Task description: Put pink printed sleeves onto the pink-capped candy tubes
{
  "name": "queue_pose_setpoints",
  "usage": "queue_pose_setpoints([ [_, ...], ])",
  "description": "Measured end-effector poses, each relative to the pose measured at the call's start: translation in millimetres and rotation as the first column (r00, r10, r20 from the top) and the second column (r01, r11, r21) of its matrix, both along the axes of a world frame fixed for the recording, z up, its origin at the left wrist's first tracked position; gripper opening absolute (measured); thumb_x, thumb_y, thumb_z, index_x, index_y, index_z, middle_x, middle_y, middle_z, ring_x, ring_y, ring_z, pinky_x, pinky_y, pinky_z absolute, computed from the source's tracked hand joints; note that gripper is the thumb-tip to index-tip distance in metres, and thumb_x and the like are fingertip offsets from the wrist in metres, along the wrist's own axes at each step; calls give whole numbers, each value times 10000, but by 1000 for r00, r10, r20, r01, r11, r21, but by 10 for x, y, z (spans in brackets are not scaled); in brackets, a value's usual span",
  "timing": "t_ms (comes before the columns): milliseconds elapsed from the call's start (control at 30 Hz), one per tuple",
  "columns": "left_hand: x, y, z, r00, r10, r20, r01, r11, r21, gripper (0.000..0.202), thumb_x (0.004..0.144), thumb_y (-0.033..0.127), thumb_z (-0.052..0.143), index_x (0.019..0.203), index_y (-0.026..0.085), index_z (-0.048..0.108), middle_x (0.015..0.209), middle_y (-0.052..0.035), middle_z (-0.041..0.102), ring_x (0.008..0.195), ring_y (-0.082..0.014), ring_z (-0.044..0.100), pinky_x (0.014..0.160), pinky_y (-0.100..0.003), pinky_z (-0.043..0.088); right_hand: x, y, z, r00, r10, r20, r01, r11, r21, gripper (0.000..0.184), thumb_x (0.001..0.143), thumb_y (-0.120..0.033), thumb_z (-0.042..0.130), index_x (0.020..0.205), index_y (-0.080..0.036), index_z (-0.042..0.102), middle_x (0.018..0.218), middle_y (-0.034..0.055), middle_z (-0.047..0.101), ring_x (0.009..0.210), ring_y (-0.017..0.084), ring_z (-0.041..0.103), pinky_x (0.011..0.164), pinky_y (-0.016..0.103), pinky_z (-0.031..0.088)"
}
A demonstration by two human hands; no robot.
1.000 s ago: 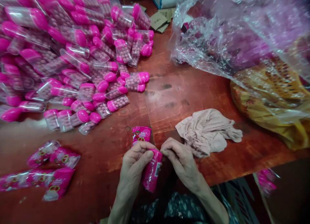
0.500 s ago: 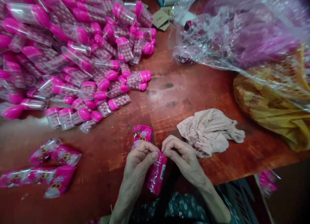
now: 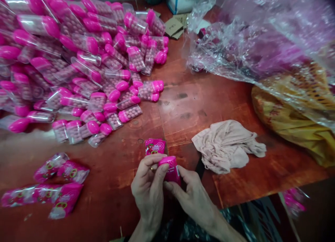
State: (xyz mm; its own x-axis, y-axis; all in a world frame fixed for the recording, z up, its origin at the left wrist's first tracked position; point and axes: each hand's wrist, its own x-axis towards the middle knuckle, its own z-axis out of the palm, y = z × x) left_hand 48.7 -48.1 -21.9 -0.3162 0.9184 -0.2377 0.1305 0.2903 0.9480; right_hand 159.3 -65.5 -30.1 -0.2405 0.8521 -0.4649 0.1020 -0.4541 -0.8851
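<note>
Both hands hold a small candy bottle in a pink printed wrap (image 3: pixel 172 170) near the table's front edge. Its rounded pink top faces up, with white lettering below. My left hand (image 3: pixel 149 186) is closed around its left side, thumb on the front near the top; a ring shows on one finger. My right hand (image 3: pixel 192 195) grips the lower right side between thumb and fingers. The bottle's lower end is hidden by the hands. Just behind the left fingers lies a flat pink printed sleeve (image 3: pixel 155 145), partly covered.
A large heap of clear pink-capped candy bottles (image 3: pixel 96 100) fills the back left. Several wrapped bottles (image 3: pixel 70 170) lie at left. A crumpled beige cloth (image 3: pixel 227 148) is to the right, with clear plastic (image 3: pixel 235 53) and a yellow bag (image 3: pixel 285 120) beyond. Cardboard pieces (image 3: pixel 174 27) lie at the back.
Both hands have shifted from pinching the wrap's top edge to gripping the bottle's sides. The bottle is turned so its rounded pink top shows. The view has tilted up slightly.
</note>
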Motion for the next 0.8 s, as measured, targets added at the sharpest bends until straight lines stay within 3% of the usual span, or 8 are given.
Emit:
queue_pose_setpoints([
  [167,-204,83,34,933,-324,-159,340,937,85,189,813,138,523,926,210,657,868,-8,684,801,-155,624,730,-243,474,71,40,-9,979,8,-202,-35,991,-130,304,835,-453,511,921,-165,561,631,-37,499,494,78,451,443,189,326],
  [333,-375,172,56,811,-489,-322,561,805,191,251,813,73,485,968,196,638,884,-32,682,824,-165,632,756,-266,485,127,81,31,973,48,-226,-74,991,-108,287,842,-436,512,854,-152,554,674,-27,491,508,69,442,459,195,319],
  [567,-460,233,47,652,-639,-407,665,741,-97,167,851,148,432,738,177,551,725,-11,580,642,-127,550,589,-235,447,169,90,9,981,125,-148,-136,989,-61,283,861,-437,479,824,-164,543,628,-46,446,527,77,408,476,206,298],
  [700,-511,253,2,608,-707,-361,724,681,-112,156,859,127,403,787,179,531,757,-13,553,666,-123,525,608,-238,436,181,102,-6,977,157,-141,-166,985,-56,284,875,-427,459,892,-164,565,657,-39,458,537,78,409,470,202,304],
  [800,-504,267,-56,603,-695,-392,736,674,-64,174,851,100,382,734,180,482,738,-15,520,661,-127,506,603,-247,431,184,106,-21,979,176,-106,-182,982,-47,287,870,-425,472,873,-156,571,647,-39,468,536,74,415,470,198,309],
])
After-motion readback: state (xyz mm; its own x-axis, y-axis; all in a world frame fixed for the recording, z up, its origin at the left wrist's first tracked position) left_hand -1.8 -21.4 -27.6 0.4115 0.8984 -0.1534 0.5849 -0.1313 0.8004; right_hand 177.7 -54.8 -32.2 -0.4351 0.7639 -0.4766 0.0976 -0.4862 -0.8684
